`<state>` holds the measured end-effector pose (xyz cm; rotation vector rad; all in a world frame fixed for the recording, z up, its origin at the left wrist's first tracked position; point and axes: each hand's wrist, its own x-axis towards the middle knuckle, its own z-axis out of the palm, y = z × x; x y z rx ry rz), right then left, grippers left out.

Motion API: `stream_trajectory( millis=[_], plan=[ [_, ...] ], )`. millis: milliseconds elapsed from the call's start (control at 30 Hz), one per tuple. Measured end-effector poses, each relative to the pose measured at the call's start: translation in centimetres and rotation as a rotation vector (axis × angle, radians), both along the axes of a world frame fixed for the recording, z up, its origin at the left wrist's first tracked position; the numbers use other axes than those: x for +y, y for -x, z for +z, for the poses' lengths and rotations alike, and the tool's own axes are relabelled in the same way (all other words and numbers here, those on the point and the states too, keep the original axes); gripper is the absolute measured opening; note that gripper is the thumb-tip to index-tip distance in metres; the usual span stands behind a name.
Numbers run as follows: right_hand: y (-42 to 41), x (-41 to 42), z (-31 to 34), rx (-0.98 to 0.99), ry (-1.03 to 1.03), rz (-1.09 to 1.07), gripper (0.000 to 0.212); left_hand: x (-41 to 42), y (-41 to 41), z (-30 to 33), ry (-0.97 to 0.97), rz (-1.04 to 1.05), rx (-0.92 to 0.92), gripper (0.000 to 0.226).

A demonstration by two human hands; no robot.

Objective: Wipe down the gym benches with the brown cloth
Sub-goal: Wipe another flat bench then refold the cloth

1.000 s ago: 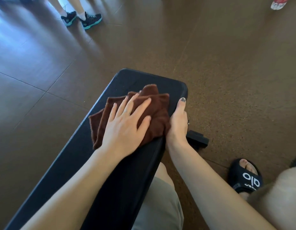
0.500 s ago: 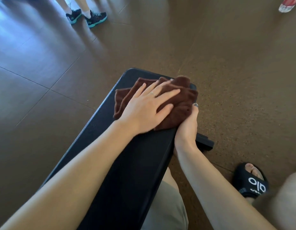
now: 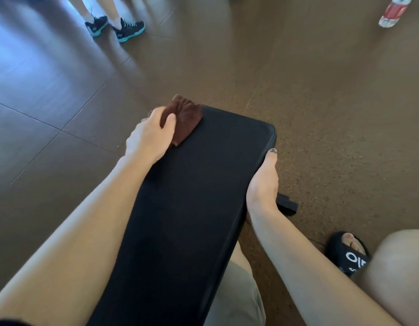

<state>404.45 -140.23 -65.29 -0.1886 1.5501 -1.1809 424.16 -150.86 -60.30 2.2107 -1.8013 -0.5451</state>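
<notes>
A black padded gym bench (image 3: 203,184) runs from the bottom of the view up to its far end in the middle. The brown cloth (image 3: 185,118) is bunched at the bench's far left corner, partly hanging over the edge. My left hand (image 3: 152,137) grips the cloth there, thumb on top and fingers wrapped over the bench's left side. My right hand (image 3: 263,182) holds the bench's right edge, thumb along the rim, fingers hidden under the pad.
Brown floor surrounds the bench. Another person's feet in dark sneakers (image 3: 114,29) stand at the far left. A red and white bottle-like object (image 3: 392,12) shows at the top right. My sandalled foot (image 3: 347,252) and knee lie at the lower right, near a black bench foot (image 3: 286,204).
My left hand has dragged the cloth from the bench's far right side across to its far left corner and now bunches it. My right hand stays on the right edge.
</notes>
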Motion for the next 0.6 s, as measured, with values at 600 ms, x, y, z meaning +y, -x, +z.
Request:
stream_trajectory(
  millis=[600],
  plan=[
    [0.0, 0.5, 0.7, 0.031, 0.013, 0.022, 0.066, 2.4, 0.4, 0.1, -0.022, 0.146, -0.094, 0.051]
  ],
)
